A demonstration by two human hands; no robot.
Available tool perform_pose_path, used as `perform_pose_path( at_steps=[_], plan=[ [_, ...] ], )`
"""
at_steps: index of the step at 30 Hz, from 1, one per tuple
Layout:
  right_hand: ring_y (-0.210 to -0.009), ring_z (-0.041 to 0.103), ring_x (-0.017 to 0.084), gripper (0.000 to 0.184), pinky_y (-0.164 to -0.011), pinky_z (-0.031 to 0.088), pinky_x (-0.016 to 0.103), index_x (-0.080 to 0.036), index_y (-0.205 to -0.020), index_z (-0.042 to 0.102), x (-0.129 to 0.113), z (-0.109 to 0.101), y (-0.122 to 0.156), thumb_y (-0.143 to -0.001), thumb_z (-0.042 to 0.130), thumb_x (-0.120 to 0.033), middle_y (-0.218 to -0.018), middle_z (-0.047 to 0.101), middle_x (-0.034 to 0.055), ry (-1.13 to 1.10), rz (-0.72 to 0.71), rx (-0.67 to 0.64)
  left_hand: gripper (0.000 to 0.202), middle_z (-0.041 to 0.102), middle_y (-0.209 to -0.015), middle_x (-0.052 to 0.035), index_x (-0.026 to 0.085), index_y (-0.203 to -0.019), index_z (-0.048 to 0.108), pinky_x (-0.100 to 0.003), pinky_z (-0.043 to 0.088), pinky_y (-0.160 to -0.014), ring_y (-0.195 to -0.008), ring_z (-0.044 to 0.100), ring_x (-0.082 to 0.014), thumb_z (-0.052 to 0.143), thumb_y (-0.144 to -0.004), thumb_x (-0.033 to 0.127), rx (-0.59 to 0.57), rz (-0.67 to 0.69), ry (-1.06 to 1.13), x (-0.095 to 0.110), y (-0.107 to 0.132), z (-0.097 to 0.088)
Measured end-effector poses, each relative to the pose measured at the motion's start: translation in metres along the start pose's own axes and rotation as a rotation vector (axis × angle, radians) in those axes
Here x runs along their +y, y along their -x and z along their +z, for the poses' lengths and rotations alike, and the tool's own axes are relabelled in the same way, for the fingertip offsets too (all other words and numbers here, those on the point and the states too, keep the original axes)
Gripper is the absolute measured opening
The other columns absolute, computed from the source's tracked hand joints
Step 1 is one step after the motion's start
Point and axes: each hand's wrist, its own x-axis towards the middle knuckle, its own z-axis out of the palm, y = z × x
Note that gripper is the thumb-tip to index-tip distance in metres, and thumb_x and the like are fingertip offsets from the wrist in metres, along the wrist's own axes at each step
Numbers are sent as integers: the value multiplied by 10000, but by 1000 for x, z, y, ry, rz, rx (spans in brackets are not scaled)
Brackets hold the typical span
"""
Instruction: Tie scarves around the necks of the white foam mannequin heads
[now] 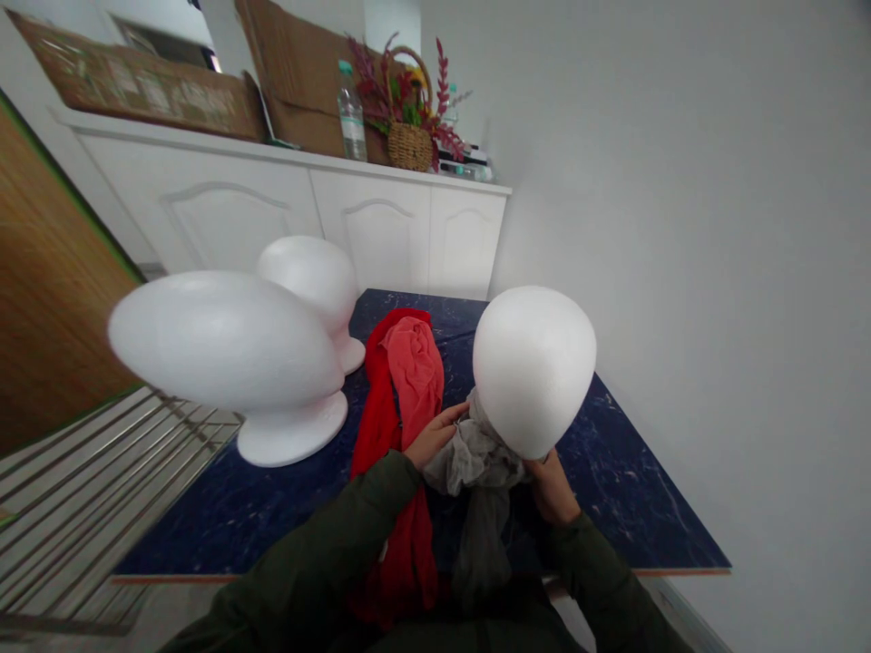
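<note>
Beneath white foam mannequin head (534,367), left hand (435,437) pinches crumpled grey gauze scarf (476,467); right hand (554,490) grip hidden, cannot tell. Scarf bunched at neck, over dark blue marble tabletop (632,490). Wrapping looks midway; next calls for even pull both sides.

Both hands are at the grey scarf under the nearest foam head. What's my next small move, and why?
Probably pull the grey scarf snug under the foam head. The left hand pinches loose, bunched cloth, the right hand sits under the head with its grip hidden, and a tail hangs over the table edge.
</note>
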Motion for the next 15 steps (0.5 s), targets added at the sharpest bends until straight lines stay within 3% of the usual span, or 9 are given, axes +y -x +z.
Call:
perform_pose_path(
  at_steps=[4, 9, 12, 15],
  plan=[
    [-1076, 483, 251, 711, -956, 342, 442, -188, -1191, 438, 0, -8, -1, -561, 759, -262, -1204, 506, 101, -20, 51, -49, 546, 551, -1169, -105, 150, -1162, 514, -347, 370, -923, -1038, 533, -214, 627, -628, 142, -24, 12, -52, -3, 1, 2],
    [-1040, 513, 219, 685, -919, 392, 395, -211, -1201, 413, -3, -15, -19, -594, 730, -219, -1175, 526, 80, -92, -39, 20, 601, 441, -1296, -81, 184, -1256, 415, -328, 343, -961, -1148, 440, -200, 581, -679, 151, -65, 103, -251, -1, 4, 2],
    [-973, 549, 182, 637, -868, 437, 343, -219, -1175, 428, -6, -25, -56, -603, 708, -224, -1107, 561, 53, -148, -93, 106, 600, 452, -1273, -103, 171, -1274, 374, -333, 382, -911, -1052, 501, -193, 557, -704, 188, 22, 149, -410, 2, 3, 0],
    [-853, 587, 174, 611, -752, 495, 320, -193, -1112, 464, -5, -42, -111, -555, 703, -270, -1030, 588, 54, -134, -109, 304, 500, 480, -1218, -119, 140, -1213, 431, -340, 399, -884, -1009, 511, -194, 526, -730, 227, 185, 251, -602, 5, 1, -4]
  ],
)
